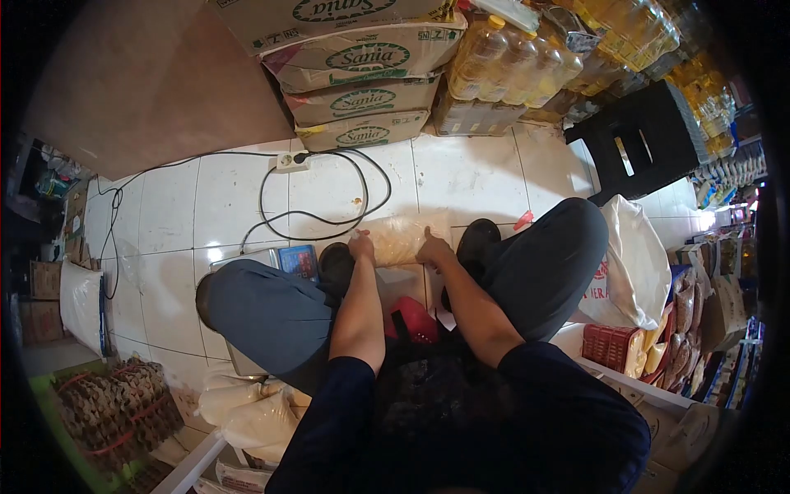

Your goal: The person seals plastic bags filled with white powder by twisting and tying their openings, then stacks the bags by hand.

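From the bag (399, 239), bare floor (448, 169) opens toward one o'clock; looped cable (390, 188) crosses ten; stacked cartons (362, 103) block twelve; right knee (572, 235) bars three, left knee (247, 292) eight.

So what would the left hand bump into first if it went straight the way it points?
Past the clear bag already against it, the left hand would probably meet the black cable looped just ahead, unless it passes above; depth is unclear.

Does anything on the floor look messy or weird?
Yes: the black cable lies in loose loops across the white tiles, not neatly coiled. A small red scrap also lies near the person's right knee, perhaps dropped litter.
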`<state>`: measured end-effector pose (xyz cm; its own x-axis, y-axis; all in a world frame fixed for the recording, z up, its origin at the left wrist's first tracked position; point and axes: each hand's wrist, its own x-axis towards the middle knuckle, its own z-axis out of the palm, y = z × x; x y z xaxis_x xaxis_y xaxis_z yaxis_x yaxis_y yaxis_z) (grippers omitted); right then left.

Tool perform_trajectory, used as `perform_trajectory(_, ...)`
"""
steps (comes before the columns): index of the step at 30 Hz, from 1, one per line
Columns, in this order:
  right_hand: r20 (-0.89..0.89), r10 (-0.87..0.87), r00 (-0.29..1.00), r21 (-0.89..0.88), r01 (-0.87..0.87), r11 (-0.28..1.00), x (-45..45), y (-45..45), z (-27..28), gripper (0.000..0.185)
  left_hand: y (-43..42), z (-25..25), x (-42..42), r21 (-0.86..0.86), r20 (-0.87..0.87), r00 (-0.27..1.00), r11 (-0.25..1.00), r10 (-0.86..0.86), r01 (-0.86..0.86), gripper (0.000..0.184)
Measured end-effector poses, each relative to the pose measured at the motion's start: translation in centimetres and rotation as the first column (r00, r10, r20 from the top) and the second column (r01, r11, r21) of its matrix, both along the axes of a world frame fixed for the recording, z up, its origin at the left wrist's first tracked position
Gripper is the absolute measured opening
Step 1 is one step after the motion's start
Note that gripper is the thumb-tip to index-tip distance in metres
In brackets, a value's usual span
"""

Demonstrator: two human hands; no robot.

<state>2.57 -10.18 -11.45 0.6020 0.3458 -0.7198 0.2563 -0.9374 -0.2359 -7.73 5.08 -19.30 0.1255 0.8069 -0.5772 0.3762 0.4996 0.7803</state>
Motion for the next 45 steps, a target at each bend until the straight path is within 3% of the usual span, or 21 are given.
perform_trajectory(4, -0.195, -0.055, 0.979, -0.035, 0.049, 0.998, 0.0, 0.1, 0.7, 0.094, -0.1, 0.6, -0.2, -0.024, 0.010, 1.000, 1.000, -0.018, 0.018, 0.037)
perform_trajectory(7, -0.257, -0.071, 0.964, -0.038, 0.063, 0.997, -0.6, 0.2, 1.4, 0.092, 0.0, 1.0, -0.1, -0.039, 0.014, 0.999, 0.999, -0.035, 0.036, 0.036)
perform_trajectory(12, -0.055, 0.050, 0.997, -0.026, -0.052, 0.998, -2.2, 0.5, 1.0, 0.071, 0.0, 0.3, -0.3, -0.008, 0.035, 0.998, 0.999, -0.047, 0.048, 0.035)
perform_trajectory(16, -0.238, 0.191, 0.952, -0.059, -0.210, 0.976, -2.1, 1.4, 2.5, 0.054, 0.1, 0.4, -0.2, -0.040, 0.013, 0.998, 0.997, -0.058, 0.058, 0.036)
perform_trajectory(19, -0.212, 0.112, 0.971, -0.067, -0.129, 0.989, -2.0, 2.4, 5.3, 0.044, 0.3, -0.4, -0.1, -0.003, -0.008, 0.997, 0.997, -0.071, 0.071, 0.037)
perform_trajectory(22, 0.244, 0.040, 0.969, 0.094, -0.065, 0.993, -1.4, 1.4, -0.7, 0.057, 0.2, -1.0, -0.3, 0.012, -0.013, 0.999, 0.999, -0.048, 0.048, 0.038)
perform_trajectory(25, 0.250, 0.028, 0.968, -0.033, -0.020, 0.999, -1.2, 0.2, -1.0, 0.076, 0.2, -0.7, -0.1, 0.009, -0.033, 0.999, 0.999, -0.043, 0.044, 0.038)
perform_trajectory(28, -0.079, -0.070, 0.994, 0.003, 0.070, 0.998, -2.4, -0.3, -0.1, 0.091, 0.3, -1.7, -0.2, 0.005, -0.007, 0.999, 0.999, -0.042, 0.042, 0.038)
perform_trajectory(31, -0.183, -0.041, 0.982, 0.023, 0.047, 0.999, -2.9, 0.5, 0.7, 0.092, 0.4, -2.3, -0.1, -0.007, -0.010, 0.999, 0.999, -0.036, 0.036, 0.037)
perform_trajectory(34, -0.196, -0.043, 0.980, 0.041, 0.052, 0.998, -3.3, 1.0, 2.6, 0.072, 0.2, -2.0, -0.1, 0.004, -0.012, 0.998, 0.999, -0.054, 0.054, 0.035)
perform_trajectory(37, -0.408, 0.025, 0.913, -0.029, -0.040, 0.999, -2.2, 1.8, 4.0, 0.050, 0.2, -0.6, -0.2, -0.006, -0.014, 0.998, 0.998, -0.058, 0.058, 0.036)
perform_trajectory(40, -0.332, -0.037, 0.942, -0.011, 0.035, 0.999, -1.7, 2.4, 4.1, 0.035, 0.1, 0.7, -0.1, -0.002, -0.045, 0.997, 0.998, -0.059, 0.059, 0.037)
perform_trajectory(43, 0.119, 0.017, 0.993, 0.270, -0.049, 0.962, -2.2, 2.1, 0.9, 0.049, 0.0, 1.0, -0.4, 0.012, -0.032, 0.998, 0.998, -0.061, 0.061, 0.037)
perform_trajectory(45, 0.078, -0.006, 0.997, 0.213, -0.011, 0.977, -2.4, 1.6, 1.8, 0.061, 0.0, 0.6, -0.4, 0.030, -0.019, 0.996, 0.996, -0.081, 0.082, 0.037)
